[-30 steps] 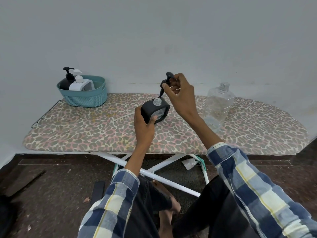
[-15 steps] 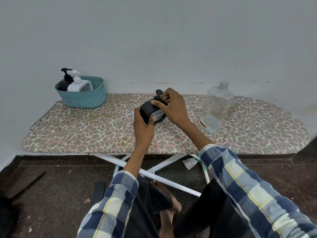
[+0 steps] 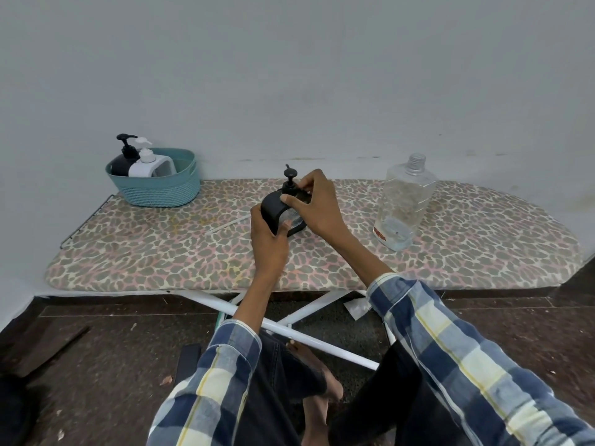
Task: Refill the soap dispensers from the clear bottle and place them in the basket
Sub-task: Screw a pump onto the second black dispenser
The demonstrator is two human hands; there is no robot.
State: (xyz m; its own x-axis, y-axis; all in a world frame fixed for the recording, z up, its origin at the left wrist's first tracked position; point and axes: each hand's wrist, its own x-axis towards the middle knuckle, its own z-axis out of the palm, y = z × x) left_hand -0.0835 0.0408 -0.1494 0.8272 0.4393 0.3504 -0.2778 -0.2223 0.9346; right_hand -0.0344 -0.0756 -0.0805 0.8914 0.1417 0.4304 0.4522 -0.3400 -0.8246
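A black soap dispenser (image 3: 274,207) rests on the leopard-print ironing board (image 3: 161,249) at the middle. My left hand (image 3: 269,239) grips its body from the near side. My right hand (image 3: 317,204) is closed on the black pump (image 3: 290,181), which stands in the dispenser's neck. The clear bottle (image 3: 404,201) stands uncapped to the right, with a little liquid at its bottom. At the far left sits the teal basket (image 3: 161,191), holding a black dispenser (image 3: 124,157) and a white dispenser (image 3: 148,164).
A grey wall runs close behind the board. White crossed legs (image 3: 306,339) of the board stand on the dark floor below, next to my knees and a bare foot (image 3: 317,381). A thin white strip (image 3: 228,224) lies on the board left of my hands.
My right hand brought the pump down from above the open neck and seated it in the dispenser. Both hands lowered the dispenser onto the board.
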